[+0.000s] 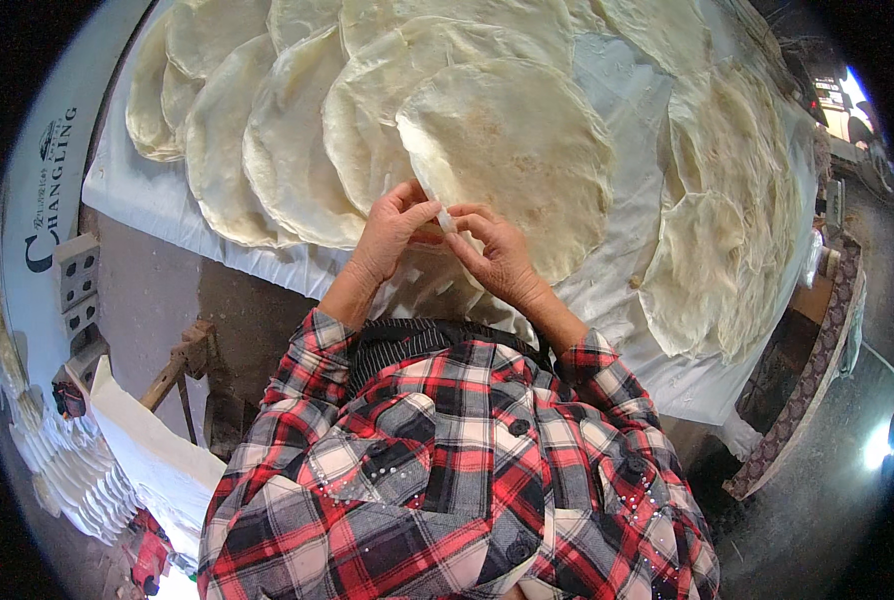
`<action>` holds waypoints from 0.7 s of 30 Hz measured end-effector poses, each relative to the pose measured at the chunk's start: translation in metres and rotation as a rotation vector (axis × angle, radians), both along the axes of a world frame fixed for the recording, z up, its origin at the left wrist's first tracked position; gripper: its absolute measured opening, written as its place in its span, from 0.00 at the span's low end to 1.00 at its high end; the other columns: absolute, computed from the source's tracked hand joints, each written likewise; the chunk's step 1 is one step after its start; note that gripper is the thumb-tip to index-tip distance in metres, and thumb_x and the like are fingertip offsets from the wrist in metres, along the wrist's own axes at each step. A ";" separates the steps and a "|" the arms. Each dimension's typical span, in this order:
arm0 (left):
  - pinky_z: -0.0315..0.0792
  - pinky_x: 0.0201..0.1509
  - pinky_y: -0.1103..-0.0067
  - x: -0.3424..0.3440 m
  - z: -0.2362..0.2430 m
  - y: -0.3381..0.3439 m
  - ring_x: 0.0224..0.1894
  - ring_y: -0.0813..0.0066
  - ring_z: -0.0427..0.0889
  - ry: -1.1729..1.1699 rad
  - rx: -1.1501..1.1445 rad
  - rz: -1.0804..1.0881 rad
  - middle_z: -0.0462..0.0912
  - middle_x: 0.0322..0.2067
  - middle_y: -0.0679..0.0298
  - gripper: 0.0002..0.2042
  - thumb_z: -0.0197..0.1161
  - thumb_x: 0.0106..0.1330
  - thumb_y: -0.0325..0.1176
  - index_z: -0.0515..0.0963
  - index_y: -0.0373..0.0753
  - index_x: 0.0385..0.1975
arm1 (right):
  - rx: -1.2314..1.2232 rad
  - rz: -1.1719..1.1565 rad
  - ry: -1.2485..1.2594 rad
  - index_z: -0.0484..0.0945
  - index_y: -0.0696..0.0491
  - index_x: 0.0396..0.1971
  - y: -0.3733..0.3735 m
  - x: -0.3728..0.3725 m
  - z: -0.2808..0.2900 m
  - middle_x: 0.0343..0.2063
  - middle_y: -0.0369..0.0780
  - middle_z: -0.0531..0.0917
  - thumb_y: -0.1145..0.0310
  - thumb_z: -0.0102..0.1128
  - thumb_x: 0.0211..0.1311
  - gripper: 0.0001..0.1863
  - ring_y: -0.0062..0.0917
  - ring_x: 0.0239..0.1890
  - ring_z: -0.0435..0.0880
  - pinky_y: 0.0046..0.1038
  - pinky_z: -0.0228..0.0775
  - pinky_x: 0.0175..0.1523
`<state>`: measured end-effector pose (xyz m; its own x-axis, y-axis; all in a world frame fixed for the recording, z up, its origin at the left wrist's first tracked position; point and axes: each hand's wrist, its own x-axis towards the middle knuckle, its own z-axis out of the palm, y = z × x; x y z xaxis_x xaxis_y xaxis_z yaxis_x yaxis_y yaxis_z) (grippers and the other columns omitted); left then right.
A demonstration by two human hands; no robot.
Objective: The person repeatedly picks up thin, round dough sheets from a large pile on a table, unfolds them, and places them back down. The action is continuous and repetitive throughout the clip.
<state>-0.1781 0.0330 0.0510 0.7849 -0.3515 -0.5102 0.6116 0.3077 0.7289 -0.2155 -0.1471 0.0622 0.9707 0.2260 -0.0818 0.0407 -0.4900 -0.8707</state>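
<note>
A thin, round, pale flatbread sheet (527, 150) lies on top at the middle of the table, light brown specks on its surface. Its near left edge is lifted and folded, and both my hands meet there. My left hand (392, 232) pinches that edge between thumb and fingers. Right beside it, my right hand (504, 258) also has its fingertips closed on the edge. Further left, more flatbread sheets (302, 140) overlap in a row. Another overlapping pile of flatbread sheets (732, 210) lies to the right.
White sheeting (132, 190) covers the table and hangs over its near edge. A wooden stand (182, 365) and a pale board (152, 450) are at the lower left, near grey blocks with holes (79, 280). A curved, patterned edge (807, 400) runs along the right.
</note>
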 end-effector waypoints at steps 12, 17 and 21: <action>0.79 0.39 0.78 0.001 0.019 0.003 0.38 0.75 0.80 -0.017 0.083 -0.034 0.80 0.40 0.60 0.16 0.57 0.60 0.30 0.73 0.32 0.48 | 0.056 -0.110 -0.063 0.80 0.52 0.27 0.013 0.005 0.006 0.38 0.38 0.83 0.66 0.61 0.53 0.06 0.31 0.37 0.83 0.29 0.74 0.40; 0.78 0.38 0.78 -0.001 0.018 0.001 0.38 0.76 0.80 -0.085 0.172 -0.061 0.80 0.39 0.61 0.17 0.59 0.59 0.29 0.72 0.32 0.48 | 0.116 -0.124 0.065 0.80 0.53 0.24 0.012 0.009 0.000 0.36 0.37 0.83 0.67 0.61 0.52 0.05 0.29 0.37 0.83 0.27 0.74 0.40; 0.78 0.38 0.79 -0.001 0.022 0.000 0.37 0.76 0.80 -0.073 0.161 -0.056 0.80 0.39 0.60 0.17 0.58 0.56 0.26 0.72 0.32 0.47 | 0.312 -0.137 0.210 0.78 0.57 0.25 0.008 0.010 -0.007 0.37 0.36 0.81 0.71 0.60 0.55 0.05 0.22 0.39 0.79 0.24 0.73 0.44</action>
